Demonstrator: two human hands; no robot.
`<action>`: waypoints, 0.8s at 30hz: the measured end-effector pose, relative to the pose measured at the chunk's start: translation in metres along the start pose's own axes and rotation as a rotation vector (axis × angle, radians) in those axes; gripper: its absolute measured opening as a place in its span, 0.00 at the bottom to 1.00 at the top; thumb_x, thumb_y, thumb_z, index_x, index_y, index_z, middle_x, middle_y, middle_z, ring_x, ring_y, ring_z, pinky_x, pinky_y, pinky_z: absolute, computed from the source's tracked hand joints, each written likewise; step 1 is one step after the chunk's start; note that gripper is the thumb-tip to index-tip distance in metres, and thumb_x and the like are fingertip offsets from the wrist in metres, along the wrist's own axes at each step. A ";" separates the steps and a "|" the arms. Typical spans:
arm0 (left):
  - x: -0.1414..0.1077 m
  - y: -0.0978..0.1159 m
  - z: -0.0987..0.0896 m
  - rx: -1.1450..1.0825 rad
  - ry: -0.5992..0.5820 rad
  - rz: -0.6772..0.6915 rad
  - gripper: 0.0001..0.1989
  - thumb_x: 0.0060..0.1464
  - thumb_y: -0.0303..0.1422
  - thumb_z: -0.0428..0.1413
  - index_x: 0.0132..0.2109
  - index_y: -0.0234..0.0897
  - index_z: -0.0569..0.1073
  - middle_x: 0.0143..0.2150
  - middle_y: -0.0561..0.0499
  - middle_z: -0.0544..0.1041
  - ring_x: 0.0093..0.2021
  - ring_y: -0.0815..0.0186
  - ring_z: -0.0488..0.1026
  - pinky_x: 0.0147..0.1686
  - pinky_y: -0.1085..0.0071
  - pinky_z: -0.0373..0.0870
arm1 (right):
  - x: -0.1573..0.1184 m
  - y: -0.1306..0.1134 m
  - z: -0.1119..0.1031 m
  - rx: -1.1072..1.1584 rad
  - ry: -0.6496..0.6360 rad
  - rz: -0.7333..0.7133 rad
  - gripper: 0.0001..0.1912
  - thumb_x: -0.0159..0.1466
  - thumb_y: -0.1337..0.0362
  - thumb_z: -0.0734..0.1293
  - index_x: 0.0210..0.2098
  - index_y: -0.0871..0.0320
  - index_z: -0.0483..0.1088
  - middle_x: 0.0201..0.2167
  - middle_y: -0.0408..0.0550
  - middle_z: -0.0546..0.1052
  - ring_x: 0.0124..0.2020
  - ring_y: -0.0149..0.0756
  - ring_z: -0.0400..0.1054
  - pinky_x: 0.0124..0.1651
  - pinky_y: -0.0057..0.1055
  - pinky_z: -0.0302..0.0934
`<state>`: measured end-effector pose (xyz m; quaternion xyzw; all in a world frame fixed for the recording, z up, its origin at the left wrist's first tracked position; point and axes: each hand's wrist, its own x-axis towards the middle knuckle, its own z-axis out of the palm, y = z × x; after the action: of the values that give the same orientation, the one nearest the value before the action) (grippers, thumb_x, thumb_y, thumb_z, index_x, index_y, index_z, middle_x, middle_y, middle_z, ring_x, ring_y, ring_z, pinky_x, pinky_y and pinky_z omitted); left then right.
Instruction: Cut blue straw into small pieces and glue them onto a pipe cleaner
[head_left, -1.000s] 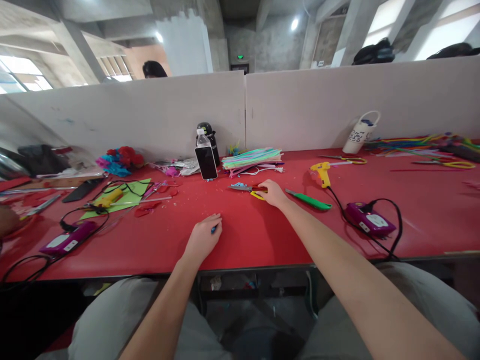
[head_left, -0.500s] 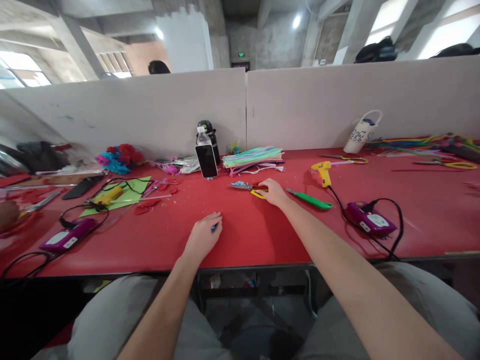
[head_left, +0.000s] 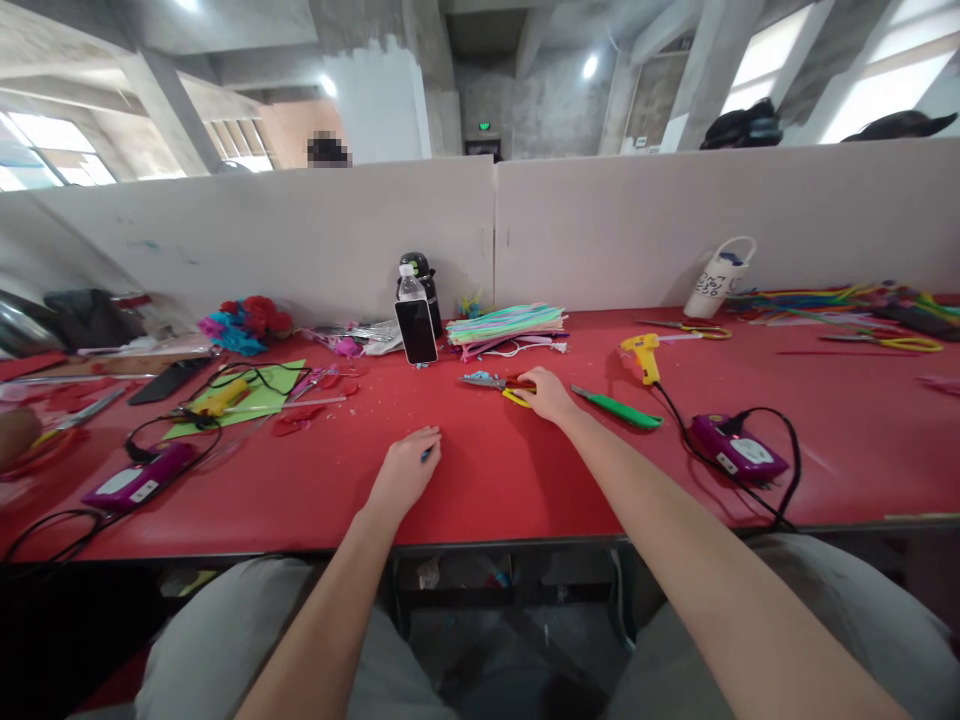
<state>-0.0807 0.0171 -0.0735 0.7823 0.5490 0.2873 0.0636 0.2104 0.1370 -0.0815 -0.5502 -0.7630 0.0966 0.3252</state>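
Observation:
On the red table (head_left: pixel 480 480), my left hand (head_left: pixel 407 468) rests near the front, its fingers curled round a small blue piece (head_left: pixel 426 454). My right hand (head_left: pixel 546 394) is farther forward, its fingers closed on the handle of the scissors (head_left: pixel 517 396). The scissors lie with their blades pointing left, beside a little heap of light blue bits (head_left: pixel 484 378). A green-handled cutter (head_left: pixel 626 410) lies just right of my right hand. Behind the scissors is a bundle of pastel pipe cleaners (head_left: pixel 506 326).
A phone (head_left: pixel 416 332) leans on bottles at the back. On the right are a yellow glue gun (head_left: pixel 641 358), a purple power box (head_left: pixel 739 446) and a white bottle (head_left: pixel 716 285). At left lie green paper (head_left: pixel 277 380) and another purple box (head_left: pixel 141 476); another person's hand (head_left: pixel 18 432) is at the edge.
The camera view has tilted up slightly, so the scene sits a little lower. Both hands stay in nearly the same places on the table.

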 end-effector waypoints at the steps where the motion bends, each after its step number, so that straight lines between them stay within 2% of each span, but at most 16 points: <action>1: 0.003 -0.004 0.000 0.001 -0.002 0.001 0.17 0.59 0.32 0.48 0.46 0.41 0.80 0.52 0.49 0.79 0.55 0.60 0.75 0.59 0.61 0.69 | -0.001 -0.001 0.000 0.001 0.002 0.001 0.09 0.60 0.66 0.71 0.41 0.60 0.76 0.40 0.53 0.75 0.41 0.38 0.70 0.49 0.34 0.62; 6: 0.018 -0.019 -0.003 0.005 0.010 0.005 0.17 0.58 0.33 0.48 0.45 0.40 0.80 0.51 0.48 0.79 0.54 0.59 0.75 0.58 0.61 0.68 | -0.009 -0.004 -0.002 0.015 0.008 -0.014 0.09 0.60 0.67 0.70 0.42 0.59 0.75 0.41 0.52 0.75 0.42 0.37 0.70 0.49 0.34 0.62; 10: 0.021 -0.023 -0.004 0.017 0.011 0.017 0.17 0.58 0.34 0.48 0.45 0.38 0.80 0.51 0.46 0.79 0.54 0.58 0.75 0.58 0.62 0.68 | -0.021 -0.007 -0.005 0.028 0.002 -0.037 0.10 0.61 0.67 0.69 0.43 0.60 0.75 0.42 0.53 0.75 0.43 0.38 0.69 0.51 0.36 0.61; 17: 0.020 -0.017 -0.006 0.048 0.035 0.026 0.17 0.58 0.35 0.49 0.46 0.38 0.79 0.51 0.46 0.79 0.55 0.58 0.74 0.59 0.59 0.67 | -0.048 -0.012 -0.017 0.030 -0.018 -0.082 0.10 0.62 0.66 0.68 0.44 0.61 0.74 0.43 0.54 0.75 0.45 0.40 0.69 0.51 0.36 0.62; 24: 0.013 -0.003 -0.014 0.175 0.196 0.031 0.19 0.57 0.35 0.50 0.53 0.39 0.76 0.60 0.46 0.72 0.65 0.53 0.63 0.65 0.50 0.55 | -0.085 -0.005 -0.045 -0.004 -0.063 -0.131 0.11 0.63 0.66 0.66 0.45 0.57 0.74 0.44 0.52 0.75 0.47 0.40 0.70 0.53 0.37 0.62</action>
<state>-0.0874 0.0265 -0.0581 0.7614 0.5635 0.3142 -0.0632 0.2493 0.0489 -0.0778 -0.4963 -0.8075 0.0909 0.3056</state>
